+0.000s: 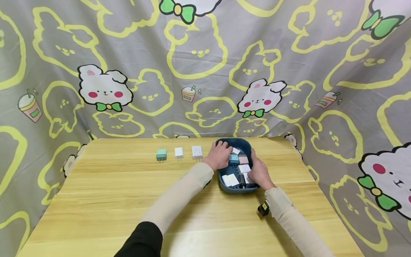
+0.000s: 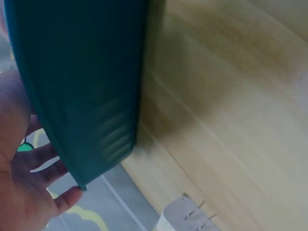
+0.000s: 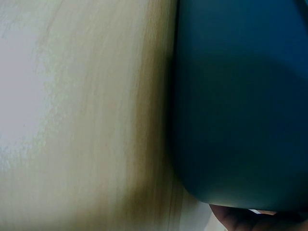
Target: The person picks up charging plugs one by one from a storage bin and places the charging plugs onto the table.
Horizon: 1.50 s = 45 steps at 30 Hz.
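Blue plastic bin [image 1: 241, 143] of plug chargers [image 1: 244, 169], right side of wooden table [image 1: 106, 200]
Right hand [image 1: 260, 173] grasps the bin's right side; left hand [image 1: 219, 156] has fingers over the left rim, cannot tell whether gripping; bin probably light, stiff, smooth; contents likely to slide if tipped, so hold opposite rims level; loose green charger [image 1: 161, 154] looks hard; pinch its casing, clear of prongs

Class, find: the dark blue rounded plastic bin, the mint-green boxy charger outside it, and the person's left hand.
Dark blue rounded plastic bin [image 1: 241, 143], head view, far inner wall.
Mint-green boxy charger [image 1: 161, 152], head view, top face.
Left hand [image 1: 219, 156], head view, back of hand.
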Each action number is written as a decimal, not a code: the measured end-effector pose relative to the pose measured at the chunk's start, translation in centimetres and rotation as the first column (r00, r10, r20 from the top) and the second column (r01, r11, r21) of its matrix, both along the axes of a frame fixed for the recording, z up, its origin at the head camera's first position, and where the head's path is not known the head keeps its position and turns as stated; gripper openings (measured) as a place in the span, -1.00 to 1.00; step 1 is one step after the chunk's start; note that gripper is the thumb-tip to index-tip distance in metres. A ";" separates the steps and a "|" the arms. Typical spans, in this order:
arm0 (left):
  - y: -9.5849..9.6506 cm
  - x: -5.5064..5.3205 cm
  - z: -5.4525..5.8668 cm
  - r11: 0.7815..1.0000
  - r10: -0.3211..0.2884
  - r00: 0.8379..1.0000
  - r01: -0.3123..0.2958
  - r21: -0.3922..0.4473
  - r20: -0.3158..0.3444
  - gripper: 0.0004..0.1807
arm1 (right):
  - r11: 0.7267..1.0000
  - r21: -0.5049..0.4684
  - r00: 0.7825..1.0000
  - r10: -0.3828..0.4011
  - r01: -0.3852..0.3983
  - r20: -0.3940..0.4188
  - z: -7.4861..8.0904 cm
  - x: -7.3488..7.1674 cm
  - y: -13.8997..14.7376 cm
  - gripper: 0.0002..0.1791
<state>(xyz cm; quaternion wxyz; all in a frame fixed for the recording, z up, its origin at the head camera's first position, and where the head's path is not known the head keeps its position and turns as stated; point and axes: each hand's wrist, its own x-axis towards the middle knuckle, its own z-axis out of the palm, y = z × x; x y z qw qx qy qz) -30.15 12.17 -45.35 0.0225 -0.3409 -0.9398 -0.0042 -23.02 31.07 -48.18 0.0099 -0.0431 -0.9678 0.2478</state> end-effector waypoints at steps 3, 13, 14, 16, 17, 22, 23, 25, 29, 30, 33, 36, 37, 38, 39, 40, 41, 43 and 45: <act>0.4 0.1 -0.2 1.000 0.021 1.000 -0.021 -0.016 0.021 -0.52 | 1.000 -0.001 1.000 0.002 -0.002 0.004 -0.1 0.0 0.0 0.15; 0.8 0.2 -1.3 0.998 0.059 0.998 -0.058 -0.027 0.038 -0.38 | 1.000 -0.007 1.000 0.010 -0.010 -0.015 0.0 0.1 0.0 0.15; 0.7 0.2 -1.4 0.998 0.059 0.997 -0.058 -0.025 0.041 -0.39 | 1.000 -0.010 1.000 0.011 -0.011 -0.016 0.0 0.1 0.0 0.15; 0.7 0.2 -1.6 0.998 0.058 0.997 -0.057 -0.022 0.049 -0.42 | 1.000 -0.013 1.000 0.014 -0.014 -0.014 0.0 0.1 0.0 0.14; 0.7 0.2 -1.6 0.998 0.057 0.997 -0.056 -0.020 0.054 -0.44 | 1.000 -0.013 1.000 0.014 -0.014 -0.013 0.0 0.1 0.0 0.15; 0.7 0.3 -1.7 0.999 0.050 0.996 -0.050 -0.011 0.072 -0.45 | 1.000 -0.010 1.000 0.013 -0.013 -0.010 0.1 0.2 0.0 0.14; 0.7 0.3 -1.7 0.999 0.050 0.996 -0.049 -0.010 0.076 -0.44 | 1.000 -0.009 1.000 0.012 -0.012 -0.011 0.1 0.2 -0.1 0.14; 0.6 0.3 -1.8 0.999 0.048 0.996 -0.047 -0.011 0.079 -0.44 | 1.000 -0.007 1.000 0.010 -0.010 -0.010 0.1 0.2 -0.1 0.14; 0.6 0.3 -2.1 0.999 0.044 0.994 -0.043 -0.005 0.095 -0.40 | 1.000 -0.011 1.000 0.010 -0.010 0.002 0.0 0.2 0.0 0.15; 0.7 0.3 -2.1 0.999 0.043 0.994 -0.043 0.000 0.096 -0.38 | 1.000 -0.010 1.000 0.010 -0.010 0.002 -0.1 0.1 0.0 0.15; 0.7 0.2 -2.2 0.999 0.045 0.995 -0.047 0.021 0.094 -0.30 | 1.000 -0.005 1.000 0.011 -0.011 -0.004 -0.1 0.0 0.2 0.15; 0.8 0.1 -2.2 0.998 0.050 0.995 -0.053 0.032 0.087 -0.30 | 1.000 0.005 1.000 0.009 -0.009 -0.013 -0.1 0.0 0.3 0.15; 0.8 0.1 -2.2 0.998 0.052 0.995 -0.054 0.030 0.086 -0.31 | 1.000 0.005 1.000 0.008 -0.008 -0.015 -0.1 0.0 0.3 0.15; 0.8 0.1 -2.2 0.998 0.053 0.995 -0.056 0.024 0.086 -0.32 | 1.000 0.007 1.000 0.009 -0.009 -0.016 -0.1 0.0 0.3 0.15; 0.8 0.1 -2.2 0.998 0.053 0.995 -0.054 0.018 0.082 -0.37 | 1.000 0.010 1.000 0.010 -0.010 -0.019 -0.1 0.0 0.3 0.15; 0.8 0.1 -2.2 0.999 0.051 0.995 -0.052 0.012 0.083 -0.42 | 1.000 0.012 1.000 0.009 -0.009 -0.021 -0.1 0.0 0.3 0.15; 0.8 0.1 -2.2 0.999 0.048 0.995 -0.049 0.006 0.083 -0.48 | 1.000 0.018 1.000 0.011 -0.011 -0.029 -0.1 0.0 0.2 0.15; 0.7 0.2 -2.1 0.999 0.040 0.996 -0.040 -0.005 0.078 -0.60 | 1.000 0.016 0.999 0.010 -0.010 -0.033 -0.2 0.0 0.2 0.15; 0.7 0.2 -2.1 0.999 0.031 0.997 -0.031 -0.007 0.072 -0.73 | 1.000 0.012 1.000 0.009 -0.009 -0.029 -0.1 0.0 0.2 0.15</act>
